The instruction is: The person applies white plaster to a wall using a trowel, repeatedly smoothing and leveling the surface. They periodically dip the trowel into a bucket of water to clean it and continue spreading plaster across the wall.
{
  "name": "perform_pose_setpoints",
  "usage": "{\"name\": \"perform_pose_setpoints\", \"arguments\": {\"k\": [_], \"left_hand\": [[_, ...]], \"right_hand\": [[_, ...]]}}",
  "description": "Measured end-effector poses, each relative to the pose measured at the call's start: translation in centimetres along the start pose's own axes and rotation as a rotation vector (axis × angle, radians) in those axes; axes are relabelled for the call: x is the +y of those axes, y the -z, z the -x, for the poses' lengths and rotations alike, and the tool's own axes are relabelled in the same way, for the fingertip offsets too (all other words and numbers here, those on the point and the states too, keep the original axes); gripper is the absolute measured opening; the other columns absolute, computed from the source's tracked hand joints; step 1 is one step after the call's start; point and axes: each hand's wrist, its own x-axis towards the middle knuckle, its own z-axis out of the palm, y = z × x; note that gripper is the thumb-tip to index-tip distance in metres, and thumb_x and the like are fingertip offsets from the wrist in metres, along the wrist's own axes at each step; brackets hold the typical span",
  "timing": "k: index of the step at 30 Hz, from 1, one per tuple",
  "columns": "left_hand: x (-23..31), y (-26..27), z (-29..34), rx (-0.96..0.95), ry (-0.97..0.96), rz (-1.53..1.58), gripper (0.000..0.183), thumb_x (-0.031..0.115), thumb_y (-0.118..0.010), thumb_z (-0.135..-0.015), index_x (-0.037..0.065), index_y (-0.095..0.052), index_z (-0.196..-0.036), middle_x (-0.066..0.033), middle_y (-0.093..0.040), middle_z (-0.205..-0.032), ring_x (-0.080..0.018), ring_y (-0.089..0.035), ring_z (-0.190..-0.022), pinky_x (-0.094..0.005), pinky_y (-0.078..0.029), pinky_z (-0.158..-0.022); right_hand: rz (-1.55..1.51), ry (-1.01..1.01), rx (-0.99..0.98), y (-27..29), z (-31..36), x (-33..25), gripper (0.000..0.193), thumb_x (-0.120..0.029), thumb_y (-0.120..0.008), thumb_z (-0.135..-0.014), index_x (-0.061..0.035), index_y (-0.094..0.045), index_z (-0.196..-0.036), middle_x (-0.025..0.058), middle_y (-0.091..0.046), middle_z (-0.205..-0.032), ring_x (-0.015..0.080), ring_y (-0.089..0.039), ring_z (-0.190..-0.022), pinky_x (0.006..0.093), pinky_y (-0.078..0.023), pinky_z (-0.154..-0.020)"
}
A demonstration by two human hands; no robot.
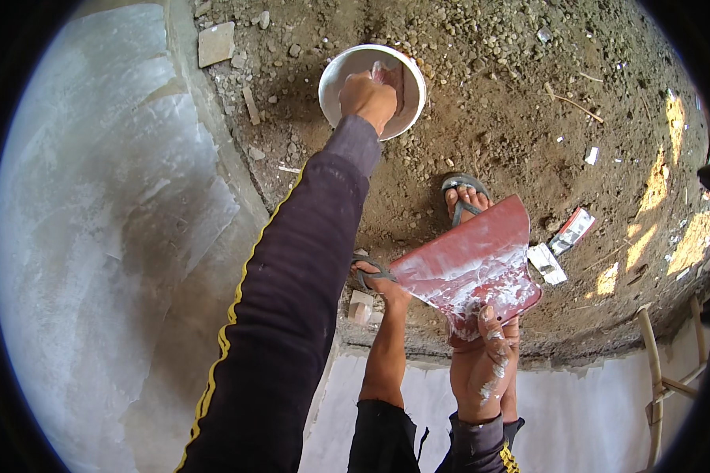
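Observation:
My left hand reaches down into a white bucket at the top centre. Its fingers are closed in a fist around a small reddish piece smeared with white; the rest of that piece is hidden by the hand and the bucket. Low and to the right, my right hand, spotted with white paste, grips the narrow lower end of a dark red sheet. The sheet widens away from the hand, and white paste coats much of its lower half. My thumb lies on top of it.
On the left runs a smooth grey-white plastered wall. Rough earth with pebbles and tile shards surrounds the bucket. Feet in flip-flops stand near the sheet. A red and white packet lies right; wooden poles lean lower right.

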Motion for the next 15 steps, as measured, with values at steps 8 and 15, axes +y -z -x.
{"name": "perform_pose_setpoints", "arguments": {"k": [8, 15], "left_hand": [[2.3, 4.1, 2.2, -0.106, 0.158, 0.161, 0.051, -0.002, -0.054, -0.086, -0.009, -0.056, -0.136, -0.031, -0.059, -0.135, -0.0339, -0.068, -0.114, -0.037, -0.056, -0.093], [-0.3, 7.6, 6.3, -0.082, 0.04, 0.073, 0.049, -0.003, -0.058, -0.088, -0.007, -0.057, -0.137, -0.026, -0.065, -0.124, -0.0344, -0.066, -0.114, -0.0388, -0.051, -0.103]], "right_hand": [[0.014, 0.048, -0.029, -0.7, -0.1, 0.2, 0.032, -0.004, -0.06, -0.098, -0.0031, -0.056, -0.13, 0.0113, -0.067, -0.12, 0.0231, -0.067, -0.109, 0.0395, -0.053, -0.096], [0.085, 0.09, -0.029, -0.7, -0.7, 0.4, 0.027, -0.003, -0.062, -0.097, -0.0041, -0.06, -0.124, 0.0071, -0.07, -0.11, 0.0167, -0.069, -0.097, 0.0312, -0.057, -0.083]]}}
